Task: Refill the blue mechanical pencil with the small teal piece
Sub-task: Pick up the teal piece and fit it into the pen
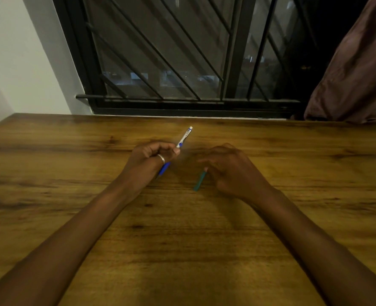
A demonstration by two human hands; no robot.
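The left hand is gripping the blue pencil; the right hand, fingers loosely curled, is touching the teal piece mid-table, probably picking it up next.

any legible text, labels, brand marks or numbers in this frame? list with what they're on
None legible.
Blue mechanical pencil in the left hand: faint marks on the clear barrel, too blurred to read.
Teal piece by the right hand: no print visible.

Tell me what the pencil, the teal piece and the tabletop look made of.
Pencil: likely plastic, clear glossy barrel, blue grip, white cap. Teal piece: matte, probably plastic; too blurred to be sure. Table: wood grain with knots, slight sheen, possibly laminate.
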